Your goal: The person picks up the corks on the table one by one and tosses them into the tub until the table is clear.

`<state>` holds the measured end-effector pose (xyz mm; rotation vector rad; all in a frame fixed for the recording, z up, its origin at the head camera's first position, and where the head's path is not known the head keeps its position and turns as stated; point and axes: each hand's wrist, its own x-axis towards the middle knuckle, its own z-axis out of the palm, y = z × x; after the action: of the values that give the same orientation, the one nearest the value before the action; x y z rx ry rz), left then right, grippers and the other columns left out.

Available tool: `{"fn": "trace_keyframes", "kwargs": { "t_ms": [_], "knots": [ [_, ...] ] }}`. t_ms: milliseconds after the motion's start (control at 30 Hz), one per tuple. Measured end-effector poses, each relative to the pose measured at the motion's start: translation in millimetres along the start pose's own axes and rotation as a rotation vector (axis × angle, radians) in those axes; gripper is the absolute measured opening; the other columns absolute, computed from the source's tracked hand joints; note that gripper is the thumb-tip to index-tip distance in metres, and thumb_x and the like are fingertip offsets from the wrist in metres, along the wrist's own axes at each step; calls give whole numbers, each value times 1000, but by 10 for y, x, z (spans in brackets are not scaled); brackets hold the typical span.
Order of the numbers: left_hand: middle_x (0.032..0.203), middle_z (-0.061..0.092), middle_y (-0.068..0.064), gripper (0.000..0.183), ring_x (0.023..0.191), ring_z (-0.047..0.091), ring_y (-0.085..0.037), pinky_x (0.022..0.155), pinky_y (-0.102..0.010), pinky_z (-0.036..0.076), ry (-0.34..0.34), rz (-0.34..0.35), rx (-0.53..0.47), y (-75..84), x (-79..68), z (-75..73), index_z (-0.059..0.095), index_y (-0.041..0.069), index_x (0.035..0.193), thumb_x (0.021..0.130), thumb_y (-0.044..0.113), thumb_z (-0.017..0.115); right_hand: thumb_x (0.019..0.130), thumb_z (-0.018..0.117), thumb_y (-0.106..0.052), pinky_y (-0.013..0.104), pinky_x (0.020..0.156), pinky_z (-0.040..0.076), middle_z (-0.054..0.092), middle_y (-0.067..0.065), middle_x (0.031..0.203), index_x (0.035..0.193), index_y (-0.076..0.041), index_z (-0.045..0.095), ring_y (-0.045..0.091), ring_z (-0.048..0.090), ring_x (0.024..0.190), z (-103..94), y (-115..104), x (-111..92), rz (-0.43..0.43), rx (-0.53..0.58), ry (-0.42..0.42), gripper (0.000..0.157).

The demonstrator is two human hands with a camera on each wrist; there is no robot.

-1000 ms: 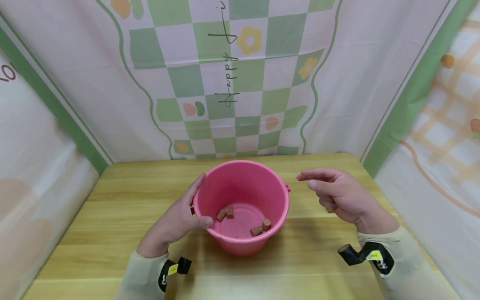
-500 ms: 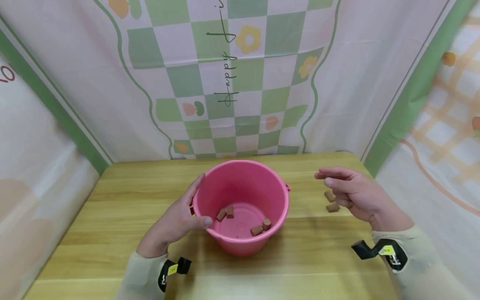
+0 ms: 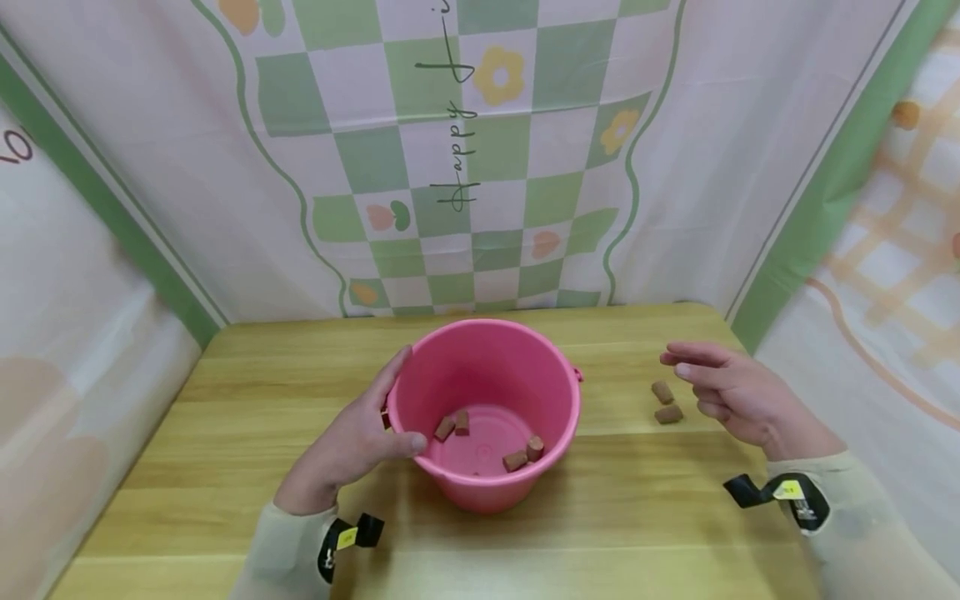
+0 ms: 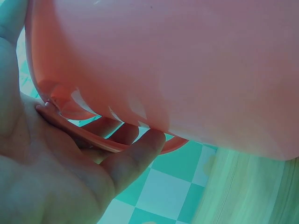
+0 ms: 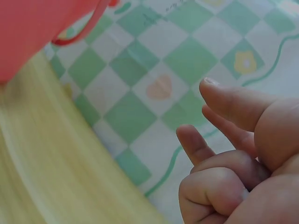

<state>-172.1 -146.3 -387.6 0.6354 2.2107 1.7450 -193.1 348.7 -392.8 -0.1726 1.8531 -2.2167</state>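
A pink bucket (image 3: 484,493) stands upright on the wooden table, with several short brown cylinders (image 3: 514,461) on its floor. My left hand (image 3: 362,433) grips the bucket's left rim, thumb over the near side. In the left wrist view the bucket's handle (image 4: 84,133) runs across that hand's palm and fingers. To the right of the bucket, my right hand (image 3: 738,398) hovers over the table, thumb and index finger apart. Its lower fingers (image 5: 210,191) curl loosely, and I see nothing held. Two more brown cylinders, one far (image 3: 662,392) and one near (image 3: 668,414), lie left of it.
The light wooden table (image 3: 600,533) reaches back to a hanging cloth (image 3: 495,150) with green and white checks. Similar printed cloths hang at the left and right sides. A handle lug (image 3: 578,375) juts from the bucket's right rim.
My right hand has moved away from the bucket to the right, uncovering the two brown cylinders on the table. My left hand and the bucket stay in place.
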Motion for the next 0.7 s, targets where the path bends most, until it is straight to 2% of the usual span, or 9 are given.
{"fn": "trace_keyframes", "kwargs": {
  "t_ms": [300,433,700],
  "knots": [
    [153,37,-6,107,128,48,-36,88,-39,54,1,-1,10,4,6,1,13,39,159,78,33,84,100,55,1,19,42,26,68,-2,111,114,-23,74,2,38,49,-283,207,-19,57,-48,26,33],
    [153,37,-7,107,128,48,-37,88,-39,54,-2,3,3,-3,9,-5,13,40,159,79,32,84,100,57,0,18,40,31,69,-4,111,113,-26,74,1,38,48,-378,278,-25,76,-106,37,34],
    [153,37,-7,108,126,50,-36,89,-39,53,4,-15,2,-4,6,0,14,39,159,77,29,85,99,61,-7,19,41,35,66,-4,115,112,-33,72,2,38,48,-514,396,-50,186,-240,80,30]
  ]
}}
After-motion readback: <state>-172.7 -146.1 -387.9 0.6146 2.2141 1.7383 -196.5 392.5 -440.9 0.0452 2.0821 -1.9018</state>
